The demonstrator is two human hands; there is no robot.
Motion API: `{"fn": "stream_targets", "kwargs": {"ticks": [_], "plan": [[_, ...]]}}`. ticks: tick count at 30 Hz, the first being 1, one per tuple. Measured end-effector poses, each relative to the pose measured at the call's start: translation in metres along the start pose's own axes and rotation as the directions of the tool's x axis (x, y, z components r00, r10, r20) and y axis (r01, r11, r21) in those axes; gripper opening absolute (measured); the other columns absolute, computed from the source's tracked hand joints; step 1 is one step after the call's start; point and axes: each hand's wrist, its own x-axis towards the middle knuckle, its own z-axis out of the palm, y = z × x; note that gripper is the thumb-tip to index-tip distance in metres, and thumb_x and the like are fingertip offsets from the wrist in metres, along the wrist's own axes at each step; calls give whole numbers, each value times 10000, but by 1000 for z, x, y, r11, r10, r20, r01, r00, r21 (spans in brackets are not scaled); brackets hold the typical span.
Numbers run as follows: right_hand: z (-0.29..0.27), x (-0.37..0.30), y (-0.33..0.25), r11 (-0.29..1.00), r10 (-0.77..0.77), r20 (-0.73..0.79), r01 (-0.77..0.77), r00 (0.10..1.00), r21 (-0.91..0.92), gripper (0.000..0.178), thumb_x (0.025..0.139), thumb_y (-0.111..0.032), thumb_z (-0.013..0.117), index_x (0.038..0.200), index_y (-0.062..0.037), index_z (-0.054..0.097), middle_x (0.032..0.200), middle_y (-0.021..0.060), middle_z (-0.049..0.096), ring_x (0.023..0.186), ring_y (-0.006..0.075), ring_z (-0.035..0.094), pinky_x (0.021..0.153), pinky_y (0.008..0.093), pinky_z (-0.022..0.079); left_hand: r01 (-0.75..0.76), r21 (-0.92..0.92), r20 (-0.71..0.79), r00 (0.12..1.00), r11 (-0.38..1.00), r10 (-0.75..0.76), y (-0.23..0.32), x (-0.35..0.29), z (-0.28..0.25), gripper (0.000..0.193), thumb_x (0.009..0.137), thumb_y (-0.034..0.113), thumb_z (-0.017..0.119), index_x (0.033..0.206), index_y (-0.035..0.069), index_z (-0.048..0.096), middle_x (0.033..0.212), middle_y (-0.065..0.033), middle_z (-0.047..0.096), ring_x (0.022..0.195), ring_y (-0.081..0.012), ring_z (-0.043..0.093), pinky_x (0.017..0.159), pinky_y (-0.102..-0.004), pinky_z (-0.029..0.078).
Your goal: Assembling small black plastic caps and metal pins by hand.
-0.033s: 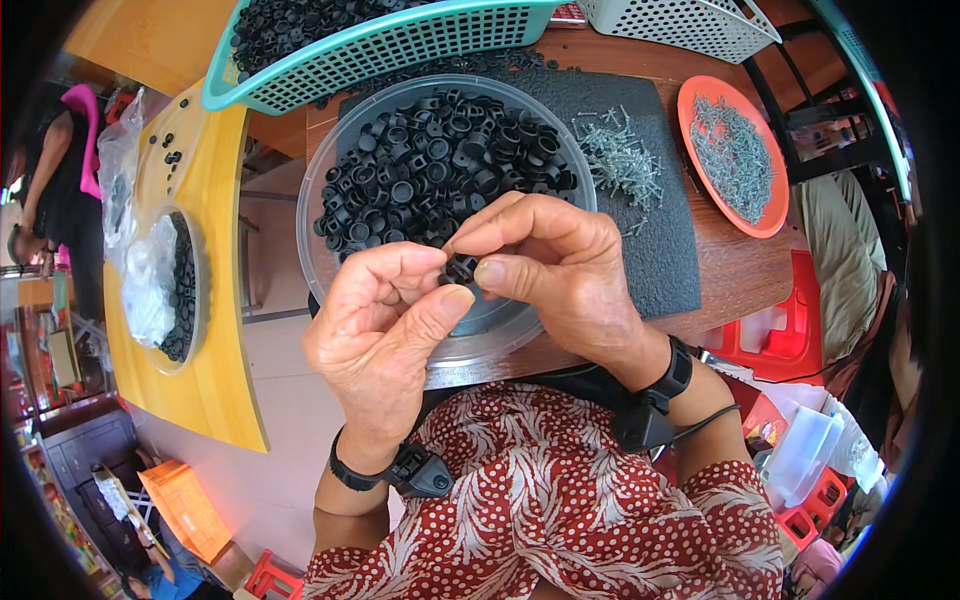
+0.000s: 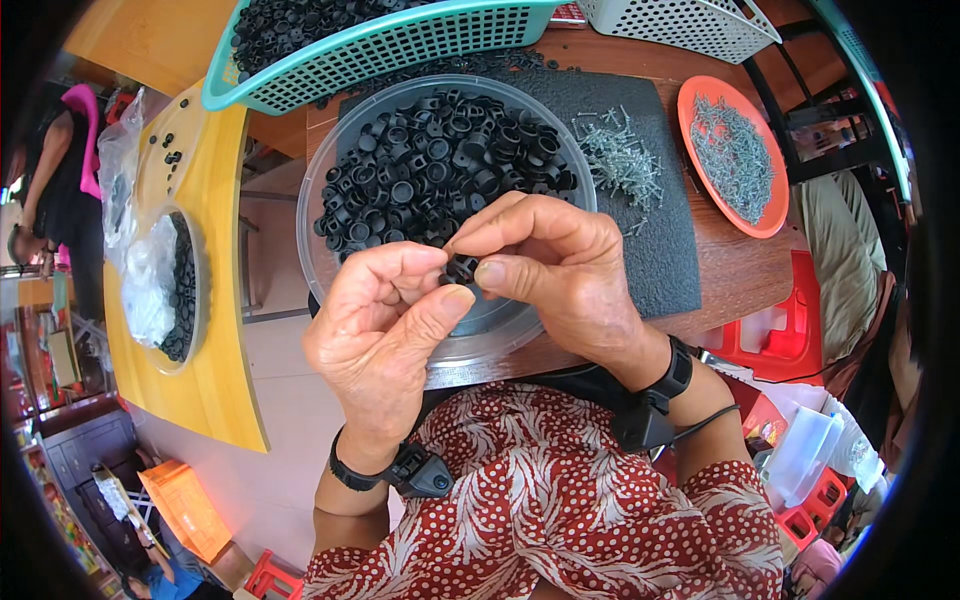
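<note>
A small black plastic part point(image 2: 460, 269) is pinched between the fingertips of both hands, over the near side of a clear round tub point(image 2: 308, 232). From the left, my left hand point(image 2: 388, 325) grips it with thumb and forefinger. My right hand point(image 2: 560, 270) closes on its other side, the thumb and forefinger nearly touching it. The fingers cover much of the part, so its exact shape is hard to make out. Many round, cup-like black plastic parts point(image 2: 430, 165) fill the tub behind my hands.
Loose screws point(image 2: 622, 160) lie on a dark mat point(image 2: 660, 265), and an orange-red plate point(image 2: 690, 120) holds more. A teal basket point(image 2: 390, 60) of black parts stands behind the tub. To the left, a yellow table point(image 2: 225, 330) bears another tub. A person's arm point(image 2: 48, 165) shows far left.
</note>
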Motion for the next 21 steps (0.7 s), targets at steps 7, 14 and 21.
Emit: {"fn": "stream_targets", "kwargs": {"ticks": [7, 14, 21], "plan": [[0, -1, -2, 989, -77, 17, 79, 997, -123, 205, 740, 129, 602, 901, 4, 629, 922, 64, 597, 861, 117, 571, 752, 235, 478, 13, 13, 23, 1000, 1000, -13, -1, 1, -2, 255, 738, -88, 678, 964, -42, 568, 812, -18, 568, 705, -48, 520, 621, -158, 430], [2, 0, -4, 940, -188, 47, 193, 981, -280, 207, 721, 134, 610, 883, 5, 623, 890, 75, 596, 822, 128, 578, 705, 239, 481, 24, 17, 43, 999, 1000, -25, -2, 2, -2, 253, 732, -92, 679, 954, -41, 569, 793, -21, 573, 683, -41, 517, 597, -155, 428], [1, 2, -6, 828, -343, 94, 348, 935, -439, 202, 685, 118, 639, 842, -7, 612, 823, 77, 599, 758, 163, 592, 647, 247, 477, 42, -32, 57, 998, 999, -40, -1, 6, 1, 250, 727, -90, 684, 943, -49, 565, 803, -31, 576, 697, -51, 524, 608, -165, 436]]}}
